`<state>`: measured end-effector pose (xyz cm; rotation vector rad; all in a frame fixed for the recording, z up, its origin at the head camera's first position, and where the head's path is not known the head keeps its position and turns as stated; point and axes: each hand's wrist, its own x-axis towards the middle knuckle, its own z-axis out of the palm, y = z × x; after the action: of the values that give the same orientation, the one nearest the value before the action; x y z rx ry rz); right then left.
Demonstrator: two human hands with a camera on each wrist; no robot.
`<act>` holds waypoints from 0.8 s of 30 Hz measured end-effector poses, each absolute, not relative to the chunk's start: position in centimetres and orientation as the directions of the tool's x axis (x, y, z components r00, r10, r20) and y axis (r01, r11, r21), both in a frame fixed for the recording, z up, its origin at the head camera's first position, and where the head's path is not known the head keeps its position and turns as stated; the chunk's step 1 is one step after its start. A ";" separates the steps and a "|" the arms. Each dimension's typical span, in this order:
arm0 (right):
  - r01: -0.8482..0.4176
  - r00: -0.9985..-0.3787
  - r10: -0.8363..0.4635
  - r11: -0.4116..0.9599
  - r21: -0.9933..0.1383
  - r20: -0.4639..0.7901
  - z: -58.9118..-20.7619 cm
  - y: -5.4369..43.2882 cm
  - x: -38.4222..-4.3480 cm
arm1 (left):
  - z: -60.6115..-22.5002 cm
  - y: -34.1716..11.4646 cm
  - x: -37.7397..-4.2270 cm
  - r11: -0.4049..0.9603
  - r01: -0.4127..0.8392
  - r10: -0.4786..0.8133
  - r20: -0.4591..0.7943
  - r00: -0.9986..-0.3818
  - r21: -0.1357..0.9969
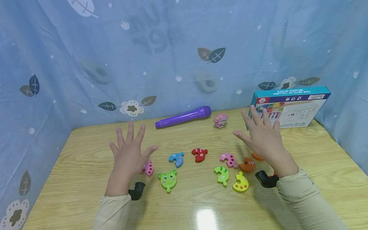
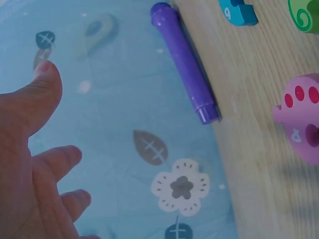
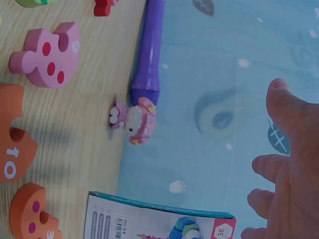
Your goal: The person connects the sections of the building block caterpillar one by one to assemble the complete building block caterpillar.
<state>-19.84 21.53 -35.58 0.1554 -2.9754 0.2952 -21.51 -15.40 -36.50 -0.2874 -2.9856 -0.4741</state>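
Observation:
My left hand (image 1: 128,161) is held over the left of the table with fingers spread and nothing in it. Beneath its thumb lies a pink puzzle piece (image 2: 299,112) marked 4, partly hidden in the head view. My right hand (image 1: 266,139), also spread and holding nothing, hovers on the right near an orange piece (image 1: 247,165) marked 10. Another orange piece (image 3: 25,211) is mostly covered by that hand in the head view. Between the hands lie a green face piece (image 1: 168,180), a blue piece (image 1: 178,158), a red piece (image 1: 198,155), a pink dotted piece (image 1: 228,159), a green striped piece (image 1: 221,174) and a yellow piece (image 1: 241,183).
A purple toy microphone (image 1: 182,118) lies along the back edge, with a small pink figurine (image 1: 220,120) to its right. At the back right corner stands a cardboard box (image 1: 294,110). Blue patterned cloth (image 1: 172,51) walls in the table's back and sides.

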 end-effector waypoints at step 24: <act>-0.165 -0.973 -0.134 0.973 -0.161 0.191 -36.2 21.0 -19.7 | -37.1 -15.1 -21.5 0.883 0.335 0.317 0.111 -0.942 0.328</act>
<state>-19.68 20.98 -36.19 0.2246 -2.9419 0.2628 -21.53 -15.06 -37.09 -0.5190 -2.9958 -0.5371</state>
